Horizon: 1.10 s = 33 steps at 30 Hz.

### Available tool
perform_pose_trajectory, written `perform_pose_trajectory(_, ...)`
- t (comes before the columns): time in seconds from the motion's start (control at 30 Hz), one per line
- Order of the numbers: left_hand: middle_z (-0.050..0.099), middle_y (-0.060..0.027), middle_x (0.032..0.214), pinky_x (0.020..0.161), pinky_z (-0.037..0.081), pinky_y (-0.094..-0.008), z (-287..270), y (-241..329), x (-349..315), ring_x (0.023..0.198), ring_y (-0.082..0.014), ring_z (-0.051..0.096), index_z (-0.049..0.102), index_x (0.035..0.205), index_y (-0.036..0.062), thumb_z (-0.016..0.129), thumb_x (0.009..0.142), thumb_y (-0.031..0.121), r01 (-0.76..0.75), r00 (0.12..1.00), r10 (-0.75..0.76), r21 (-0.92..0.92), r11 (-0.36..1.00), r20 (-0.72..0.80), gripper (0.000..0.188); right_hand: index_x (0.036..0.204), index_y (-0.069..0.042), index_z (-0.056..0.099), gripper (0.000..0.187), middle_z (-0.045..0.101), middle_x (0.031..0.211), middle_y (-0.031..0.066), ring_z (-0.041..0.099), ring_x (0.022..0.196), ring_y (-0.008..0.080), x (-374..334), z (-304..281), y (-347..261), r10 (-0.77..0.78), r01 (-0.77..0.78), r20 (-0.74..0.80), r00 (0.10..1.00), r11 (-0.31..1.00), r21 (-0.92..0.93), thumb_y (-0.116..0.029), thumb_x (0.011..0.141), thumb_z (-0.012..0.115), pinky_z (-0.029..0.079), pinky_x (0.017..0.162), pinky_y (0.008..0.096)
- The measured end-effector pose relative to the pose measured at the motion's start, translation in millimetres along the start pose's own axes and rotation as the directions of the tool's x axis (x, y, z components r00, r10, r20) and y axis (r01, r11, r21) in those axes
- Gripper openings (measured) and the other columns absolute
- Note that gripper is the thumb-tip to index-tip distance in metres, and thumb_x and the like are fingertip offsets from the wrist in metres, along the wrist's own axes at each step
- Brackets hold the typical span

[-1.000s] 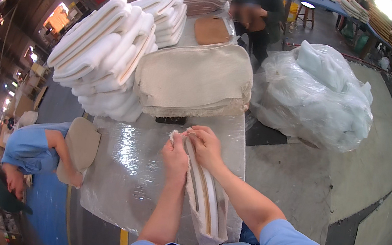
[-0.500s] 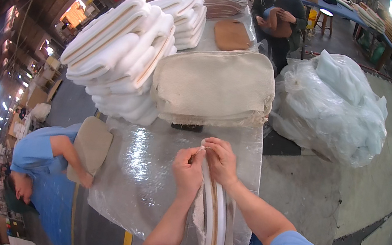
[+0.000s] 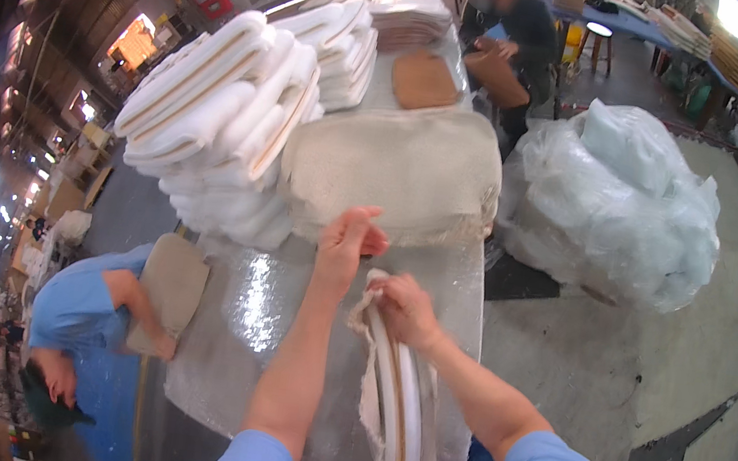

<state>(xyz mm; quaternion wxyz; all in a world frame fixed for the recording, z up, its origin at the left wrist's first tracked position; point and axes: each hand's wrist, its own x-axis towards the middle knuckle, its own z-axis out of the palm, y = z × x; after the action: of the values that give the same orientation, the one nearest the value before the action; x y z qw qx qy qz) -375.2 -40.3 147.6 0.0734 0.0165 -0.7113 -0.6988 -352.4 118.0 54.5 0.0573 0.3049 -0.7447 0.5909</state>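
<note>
The covered pad (image 3: pixel 403 391) stands on edge at the near right of the plastic-wrapped table (image 3: pixel 221 379) in the head view, its white core and tan stripe showing between beige fabric sides, probably so the opening faces up within reach. The right hand (image 3: pixel 408 310) has its fingers closed in a pinch on the far end, seemingly to keep cloth and core together. The left hand (image 3: pixel 353 240) is loosely open, nothing visible in it, before the beige stack (image 3: pixel 397 164); whether they touch, I cannot tell.
</note>
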Motion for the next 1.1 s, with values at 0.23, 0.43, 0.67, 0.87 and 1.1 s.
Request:
perform_pose_trajectory(0.23, 0.068, -0.0183, 0.124, 0.101, 0.055, -0.0424, 28.8, -41.3, 42.2, 0.111, -0.0284, 0.068, 0.055, 0.147, -0.0012, 0.04, 0.112, 0.06, 0.451, 0.778, -0.363, -0.054, 0.891, 0.513, 0.072, 0.115, -0.007, 0.069, 0.018, 0.07, 0.105, 0.0123, 0.061, 0.103, 0.0353, -4.7, -5.4, 4.4, 0.09, -0.104, 0.114, 0.989, 0.987, 0.125, -0.008, 0.097, 0.066, 0.052, 0.09, 0.0448)
perform_pose_trajectory(0.43, 0.068, -0.0227, 0.129, 0.105, 0.055, -0.0455, 18.9, -36.4, 46.7, 0.119, -0.0335, 0.068, 0.051, 0.15, -0.0023, 0.039, 0.109, 0.064, 0.399, 0.775, -0.228, -0.176, 0.9, 0.589, 0.078, 0.116, -0.006, 0.069, 0.016, 0.07, 0.105, 0.0112, 0.061, 0.102, 0.031, 2.4, -11.6, -1.3, 0.127, -0.181, 0.228, 0.965, 0.956, 0.231, -0.013, 0.102, 0.064, 0.052, 0.093, 0.0418)
perform_pose_trajectory(0.67, 0.064, -0.0246, 0.135, 0.106, 0.055, -0.0476, 7.3, -36.6, 60.3, 0.122, -0.0369, 0.067, 0.046, 0.153, -0.0001, 0.042, 0.105, 0.071, 0.5, 0.737, -0.239, -0.272, 0.822, 0.632, 0.086, 0.108, -0.005, 0.066, 0.018, 0.068, 0.101, 0.0129, 0.064, 0.098, 0.0267, 33.8, -16.8, 5.4, 0.164, -0.271, 0.381, 0.91, 0.931, 0.246, -0.021, 0.108, 0.059, 0.052, 0.09, 0.0406)
perform_pose_trajectory(0.87, 0.061, -0.0206, 0.141, 0.111, 0.051, -0.0476, 9.6, -43.4, 58.2, 0.125, -0.0347, 0.064, 0.045, 0.155, 0.0011, 0.042, 0.105, 0.071, 0.473, 0.686, -0.265, -0.139, 0.87, 0.677, 0.086, 0.105, -0.003, 0.063, 0.019, 0.067, 0.111, 0.0171, 0.062, 0.103, 0.0313, 19.6, 6.4, -2.8, 0.32, -0.377, 0.239, 0.917, 0.89, 0.256, -0.021, 0.108, 0.059, 0.049, 0.091, 0.043)
perform_pose_trajectory(1.1, 0.057, -0.0132, 0.147, 0.112, 0.044, -0.0445, 20.0, -30.2, 42.6, 0.127, -0.0274, 0.058, 0.045, 0.159, 0.0092, 0.043, 0.103, 0.075, 0.325, 0.55, -0.384, 0.234, 0.916, 0.741, 0.086, 0.117, -0.001, 0.065, 0.019, 0.065, 0.118, 0.0193, 0.062, 0.111, 0.0363, 3.4, 18.4, 2.1, 0.243, -0.266, 0.109, 0.964, 0.901, 0.342, -0.015, 0.106, 0.06, 0.049, 0.097, 0.0449)
